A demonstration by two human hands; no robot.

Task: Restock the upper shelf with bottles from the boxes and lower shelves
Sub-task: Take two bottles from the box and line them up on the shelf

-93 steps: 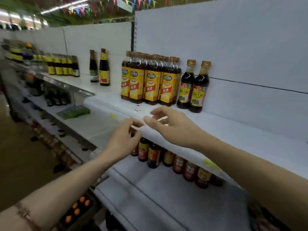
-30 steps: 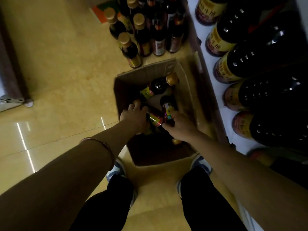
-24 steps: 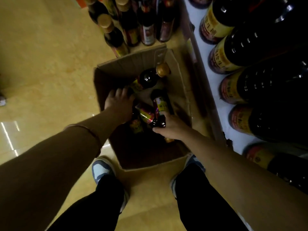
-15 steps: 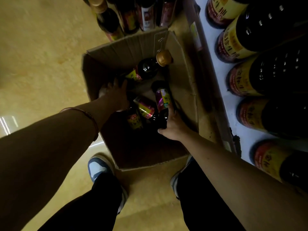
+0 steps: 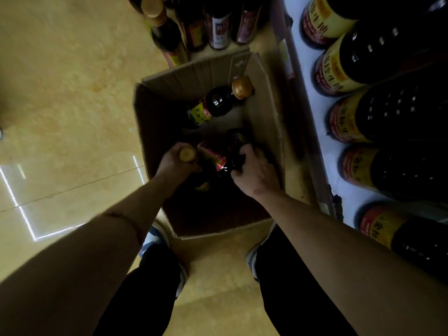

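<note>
I'm looking straight down into the cardboard box (image 5: 264,98) at the centre of the frame, and both of my hands are inside it. My left hand (image 5: 175,163) is clenched round the neck of an upright bottle (image 5: 187,154), its gold cap showing just above my fist. My right hand (image 5: 254,170) is grasping a second dark bottle (image 5: 236,144) lying just right of centre.

As I judge it, this round is at the pick-up stage: two bottles are gripped but neither is lifted out, and the upper shelf is out of view, so I cannot tell how full it is.

Counting inside the box: I make out four bottles — my two, a red-labelled bottle (image 5: 212,154) lying between my hands, and a gold-capped bottle (image 5: 223,100) leaning in the far corner. The bottom is dark, so more may hide there.

At the top of the frame roughly five bottles stand on the floor (image 5: 218,23). Down the right edge, five large dark bottles (image 5: 378,57) sit on the white lower shelf (image 5: 312,112).
</note>
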